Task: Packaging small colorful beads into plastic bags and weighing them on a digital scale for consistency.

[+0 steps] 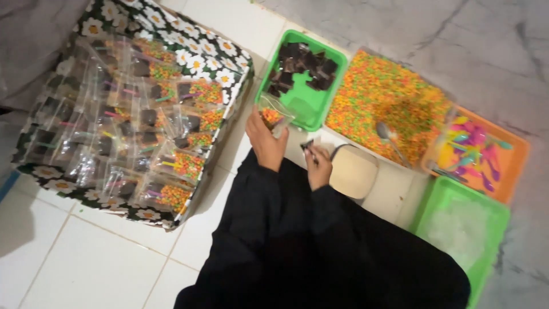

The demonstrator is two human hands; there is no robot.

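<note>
A white tiled floor [86, 257] is seen from above, and everything rests directly on it. The largest thing on it is a box with a daisy print [197, 60] at the left, which is packed with rows of filled clear packets [143, 131]; a dark piece, coloured sprinkles and a small coloured stick can be made out in each. Black sleeves [297, 240] fill the lower middle of the view. To the right, a wide clear tray of orange, yellow and green sprinkles [389, 97] is set, with a metal spoon [389, 137] lying in it. Beyond it, an orange tray [506, 154] is filled with small plastic spoons [472, 151] in pink, yellow and teal. A green tub [486, 212] is placed at the lower right; its pale contents cannot be told. A second green tub [303, 106], holding dark brown squares [303, 66], is placed above the hands, between the box and the sprinkle tray. A round pale lid [354, 171] lies just beside the right hand.

A small clear bag [273, 116] with a few sprinkles at its bottom is gripped by the left hand [266, 143], fingers closed round its lower part, just in front of the near green tub. The right hand [318, 166] is curled shut on a small dark piece [309, 145], pinched at the fingertips, near the bag but apart from it.
</note>
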